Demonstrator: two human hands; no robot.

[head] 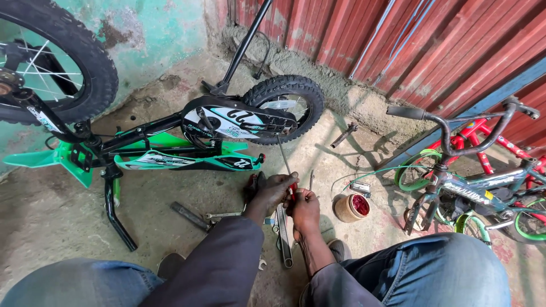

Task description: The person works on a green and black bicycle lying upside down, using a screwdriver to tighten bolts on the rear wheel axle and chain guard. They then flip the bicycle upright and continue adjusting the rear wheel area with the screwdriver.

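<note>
Head view, taken from near to far: blue-jeaned knees are seen at five and seven o'clock, with two dark sleeves running forward between them. At the centre the left hand (274,189) and the right hand (305,206) are pressed together over the concrete floor (51,210); both are closed around a long screwdriver (282,152) with a red handle, whose thin shaft rises toward twelve o'clock. The step in hand is judged to be work on the tool itself or a small part pinched at its handle, though that part is hidden by the fingers; any next move would call for a steady two-handed hold and a clear line to the bicycle. Flat spanners (223,215) are laid on the floor just beside the hands, at nine o'clock. At three o'clock, near the right hand, a small round tub (351,207) is set upright with its top open, and a red greasy mass is seen inside. Farther off, at eleven o'clock, a green and black child's bicycle (187,145) is turned upside down; at three o'clock a second small bicycle (472,182) is stood before a red corrugated wall (432,45).
</note>
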